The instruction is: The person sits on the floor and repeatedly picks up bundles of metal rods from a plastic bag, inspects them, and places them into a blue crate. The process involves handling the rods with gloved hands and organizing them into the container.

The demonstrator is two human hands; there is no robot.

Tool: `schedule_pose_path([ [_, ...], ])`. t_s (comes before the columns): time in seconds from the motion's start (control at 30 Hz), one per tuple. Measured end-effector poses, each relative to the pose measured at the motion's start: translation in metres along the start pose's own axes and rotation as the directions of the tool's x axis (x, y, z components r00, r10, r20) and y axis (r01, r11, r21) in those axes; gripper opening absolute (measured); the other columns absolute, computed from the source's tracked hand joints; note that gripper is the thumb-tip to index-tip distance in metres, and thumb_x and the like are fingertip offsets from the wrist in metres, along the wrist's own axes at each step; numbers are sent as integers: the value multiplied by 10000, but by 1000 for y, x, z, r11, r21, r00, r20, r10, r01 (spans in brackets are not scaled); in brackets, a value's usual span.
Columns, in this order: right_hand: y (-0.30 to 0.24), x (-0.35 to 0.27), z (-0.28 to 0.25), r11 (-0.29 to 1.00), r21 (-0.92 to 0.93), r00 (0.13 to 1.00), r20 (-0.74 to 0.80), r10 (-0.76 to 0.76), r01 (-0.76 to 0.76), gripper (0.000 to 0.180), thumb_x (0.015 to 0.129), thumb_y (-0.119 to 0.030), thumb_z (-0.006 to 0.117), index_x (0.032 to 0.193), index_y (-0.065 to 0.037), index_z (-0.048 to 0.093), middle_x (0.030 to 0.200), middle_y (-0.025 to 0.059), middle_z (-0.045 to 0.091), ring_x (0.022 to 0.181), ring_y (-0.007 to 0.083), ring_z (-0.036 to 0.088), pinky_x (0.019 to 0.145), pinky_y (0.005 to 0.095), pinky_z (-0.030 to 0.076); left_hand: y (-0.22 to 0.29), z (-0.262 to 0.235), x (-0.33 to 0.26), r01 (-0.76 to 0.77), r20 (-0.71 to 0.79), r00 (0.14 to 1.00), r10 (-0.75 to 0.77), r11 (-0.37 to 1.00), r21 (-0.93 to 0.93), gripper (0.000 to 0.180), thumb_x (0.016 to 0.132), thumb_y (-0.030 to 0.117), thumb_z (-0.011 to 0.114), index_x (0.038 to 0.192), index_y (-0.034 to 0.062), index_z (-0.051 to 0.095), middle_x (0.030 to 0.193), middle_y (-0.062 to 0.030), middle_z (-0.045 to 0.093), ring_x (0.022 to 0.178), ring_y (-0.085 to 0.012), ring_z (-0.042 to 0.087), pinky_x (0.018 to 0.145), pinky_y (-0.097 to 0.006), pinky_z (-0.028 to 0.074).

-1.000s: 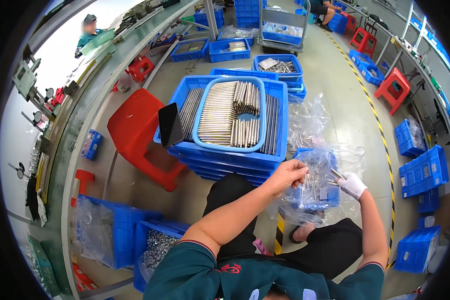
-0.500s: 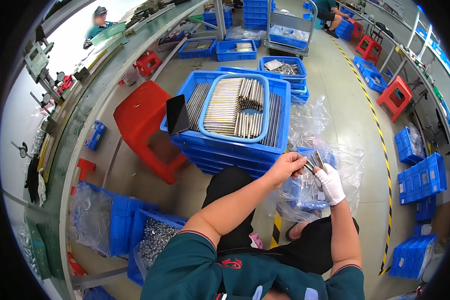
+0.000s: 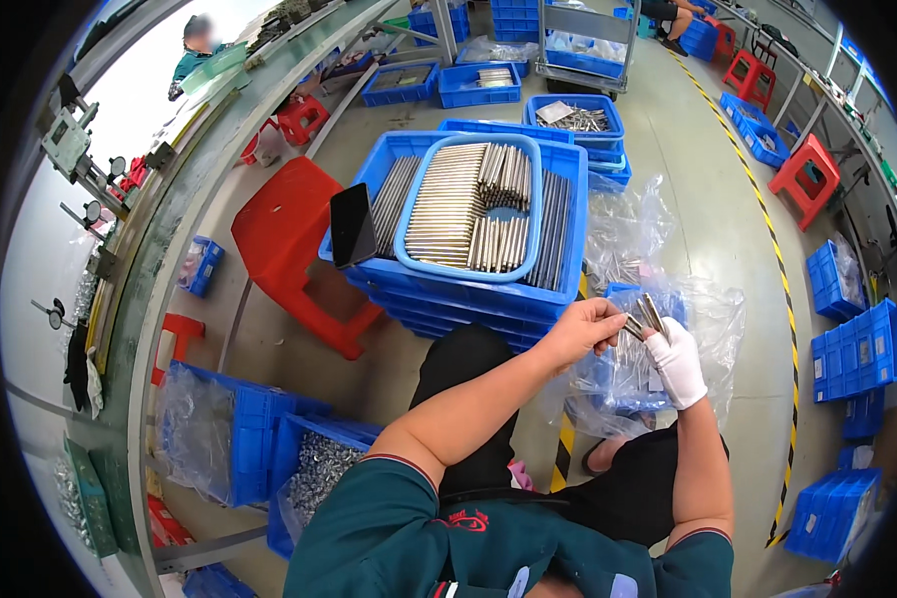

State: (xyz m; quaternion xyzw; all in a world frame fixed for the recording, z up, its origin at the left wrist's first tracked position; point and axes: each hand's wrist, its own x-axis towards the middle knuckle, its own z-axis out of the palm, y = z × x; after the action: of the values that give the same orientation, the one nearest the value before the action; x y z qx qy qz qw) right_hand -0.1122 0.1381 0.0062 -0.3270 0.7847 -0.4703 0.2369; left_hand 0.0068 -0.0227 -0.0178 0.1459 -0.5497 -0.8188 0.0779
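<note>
My right hand [image 3: 677, 363], in a white glove with bare fingertips, is closed round a few thin metal rods [image 3: 652, 313] whose ends stick up. Beside it, my bare left hand [image 3: 585, 330] pinches a metal rod [image 3: 632, 326] that slants toward the right hand. Below both hands lies a blue bin lined with clear plastic [image 3: 618, 371], with loose rods inside. Ahead and to the left, a light-blue tray [image 3: 401, 234] holds packed rows of shiny rods [image 3: 447, 204]. That tray rests on a stack of blue crates [image 3: 568, 261] holding darker rods [image 3: 548, 234].
A black phone [image 3: 353, 227] leans at the crate's left edge. Beside it stands a red stool [image 3: 284, 224]. Blue bins with small metal parts [image 3: 319, 468] sit at lower left, by a long workbench [image 3: 174, 269]. Blue crates [image 3: 857, 349] line the right side. Another person [image 3: 197, 55] sits at upper left.
The whole view has shifted slightly. My hands stay close together; the rods in the right hand have tilted, and the left hand still pinches a rod beside them.
</note>
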Motion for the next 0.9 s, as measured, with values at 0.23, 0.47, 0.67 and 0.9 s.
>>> schedule_pose_path([
  [0.23,-1,-4,2,998,-49,997,-64,-31,28,216,866,-219,611,826,-11,568,658,60,505,616,137,448,586,297,402,0,-2,2,19,40,999,-16,997,-77,194,884,179,638,955,3,600,736,-33,602,618,-82,539,552,-225,449],
  [0.47,-7,-8,6,996,-56,990,-116,-76,70,183,872,-182,609,830,-10,562,656,74,504,614,133,445,579,293,403,2,1,-2,4,54,999,6,981,-196,205,876,162,647,974,-12,599,772,-68,628,638,-100,575,580,-234,478],
  [0.67,-19,-15,14,957,-197,944,-211,-254,214,146,869,-149,623,845,-15,568,644,88,529,556,148,469,533,299,414,2,2,-2,54,13,999,-52,972,-229,178,874,148,647,981,10,611,774,-73,635,647,-110,587,597,-239,492],
  [0.9,-24,-17,12,957,-145,935,-219,-279,252,116,875,-130,617,866,-20,582,653,86,544,569,141,489,550,289,430,-2,4,-4,141,168,984,-53,811,-568,99,896,91,597,978,48,630,811,-64,642,685,-127,611,658,-263,522],
])
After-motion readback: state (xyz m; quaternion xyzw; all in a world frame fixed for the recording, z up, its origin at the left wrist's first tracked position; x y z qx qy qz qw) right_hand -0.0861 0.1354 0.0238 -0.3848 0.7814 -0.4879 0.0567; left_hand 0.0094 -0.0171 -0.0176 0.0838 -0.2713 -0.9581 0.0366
